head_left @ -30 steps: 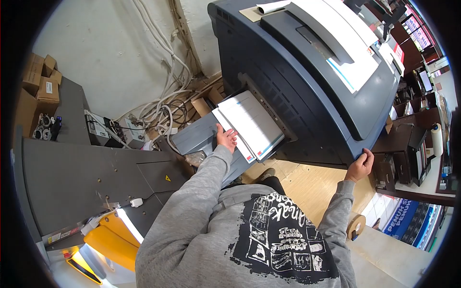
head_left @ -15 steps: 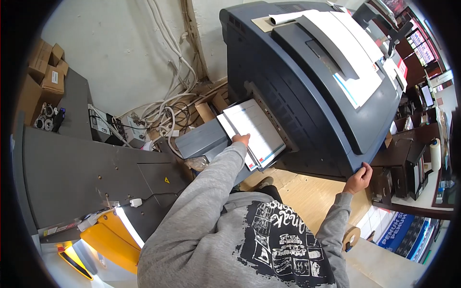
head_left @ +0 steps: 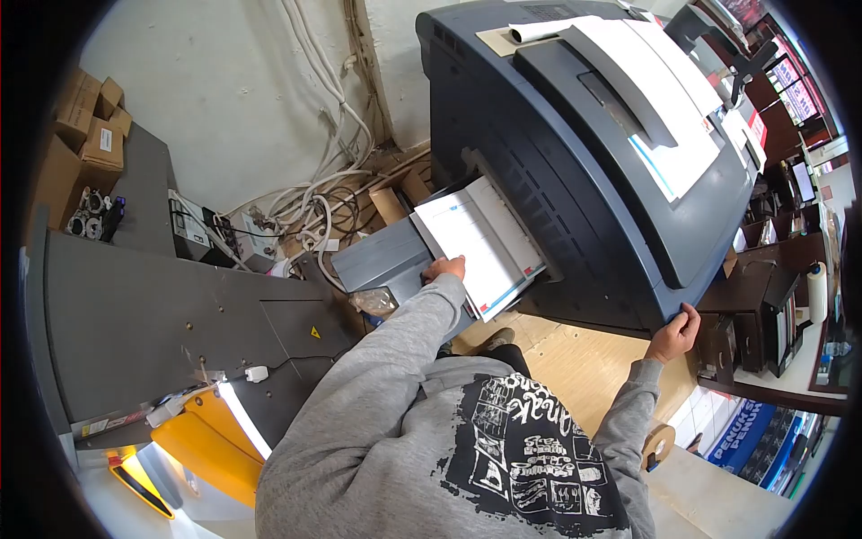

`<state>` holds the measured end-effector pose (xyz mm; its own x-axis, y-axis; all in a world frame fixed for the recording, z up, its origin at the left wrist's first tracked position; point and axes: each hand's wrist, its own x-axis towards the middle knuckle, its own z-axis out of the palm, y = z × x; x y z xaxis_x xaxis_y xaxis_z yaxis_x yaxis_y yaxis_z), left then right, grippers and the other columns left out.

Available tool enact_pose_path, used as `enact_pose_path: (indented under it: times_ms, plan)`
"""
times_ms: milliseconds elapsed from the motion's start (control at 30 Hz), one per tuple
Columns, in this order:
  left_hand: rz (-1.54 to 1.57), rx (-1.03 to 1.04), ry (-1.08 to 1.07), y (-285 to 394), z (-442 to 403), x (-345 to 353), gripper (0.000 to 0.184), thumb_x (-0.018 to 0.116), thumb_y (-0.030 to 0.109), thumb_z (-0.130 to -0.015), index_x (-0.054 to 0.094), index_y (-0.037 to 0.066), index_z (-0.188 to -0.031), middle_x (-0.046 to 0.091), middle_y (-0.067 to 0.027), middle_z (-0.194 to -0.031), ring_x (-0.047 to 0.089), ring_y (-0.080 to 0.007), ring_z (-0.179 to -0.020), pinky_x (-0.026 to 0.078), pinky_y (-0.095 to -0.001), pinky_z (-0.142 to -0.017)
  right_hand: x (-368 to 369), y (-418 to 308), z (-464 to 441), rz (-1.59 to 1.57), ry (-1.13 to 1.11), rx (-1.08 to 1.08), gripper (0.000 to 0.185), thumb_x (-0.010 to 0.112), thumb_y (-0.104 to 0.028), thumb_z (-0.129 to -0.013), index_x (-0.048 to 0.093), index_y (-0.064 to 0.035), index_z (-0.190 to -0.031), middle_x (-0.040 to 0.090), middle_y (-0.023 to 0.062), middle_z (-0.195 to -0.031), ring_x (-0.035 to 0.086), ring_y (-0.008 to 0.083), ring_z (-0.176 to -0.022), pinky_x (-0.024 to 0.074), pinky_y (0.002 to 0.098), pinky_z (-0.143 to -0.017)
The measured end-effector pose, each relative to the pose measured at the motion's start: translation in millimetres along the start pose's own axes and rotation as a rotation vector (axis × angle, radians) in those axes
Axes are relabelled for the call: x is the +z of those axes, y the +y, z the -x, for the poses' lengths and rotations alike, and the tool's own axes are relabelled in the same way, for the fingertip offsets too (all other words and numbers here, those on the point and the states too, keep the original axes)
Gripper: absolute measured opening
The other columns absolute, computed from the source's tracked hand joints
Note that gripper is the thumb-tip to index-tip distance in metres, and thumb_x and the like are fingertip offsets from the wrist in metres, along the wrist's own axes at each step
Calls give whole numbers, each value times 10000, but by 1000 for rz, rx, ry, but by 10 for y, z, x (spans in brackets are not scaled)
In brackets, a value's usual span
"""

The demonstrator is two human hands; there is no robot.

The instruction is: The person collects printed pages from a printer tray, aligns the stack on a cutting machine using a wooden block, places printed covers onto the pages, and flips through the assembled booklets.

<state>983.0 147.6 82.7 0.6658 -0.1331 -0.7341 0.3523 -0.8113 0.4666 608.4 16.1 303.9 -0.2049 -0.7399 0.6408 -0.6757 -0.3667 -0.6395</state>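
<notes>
My left hand (head_left: 444, 268) is closed on the left edge of printed paper sheets (head_left: 471, 247), which are white with blue and red marks at the ends. The sheets lie over the output tray of a large dark printer (head_left: 575, 171). More paper (head_left: 507, 225) shows between them and the printer's side. My right hand (head_left: 675, 334) grips the printer's near right corner, its fingers curled over the edge. A grey tray extension (head_left: 382, 256) sticks out to the left of the sheets.
Tangled cables (head_left: 319, 193) run down the wall behind the tray. A dark grey cabinet (head_left: 197, 305) stands at the left, with cardboard boxes (head_left: 101, 148) beyond it. Loose papers (head_left: 628, 72) lie on the printer's top. A tape roll (head_left: 660, 445) is at the lower right.
My left hand has shifted slightly left, and the top sheets have slid away from the printer's side, uncovering paper behind them. My right hand stays on the corner.
</notes>
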Motion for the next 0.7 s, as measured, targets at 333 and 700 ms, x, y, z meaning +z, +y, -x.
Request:
enact_pose_path:
  times_ms: [333, 700]
  plan:
    - [495, 69, -104, -29, 137, -43, 506, 720, 195, -803, 563, -101, -1182, 564, -253, -1230, 571, -321, -1085, 443, -370, -949, -3, -15, -1, -30, -11, -1, 186, 486, -85, -868, 641, 1, -922, 619, 70, -868, 556, 172, -796, 447, 288, -742]
    - [791, 75, -121, -303, -250, 223, 326, 708, 130, -838, 606, -98, -1047, 647, -176, -1065, 600, -248, -955, 460, -362, -847, -2, 13, -5, -27, -13, -2, 191, 485, -83, -868, 643, 4, -929, 622, 77, -883, 560, 178, -804, 449, 287, -745]
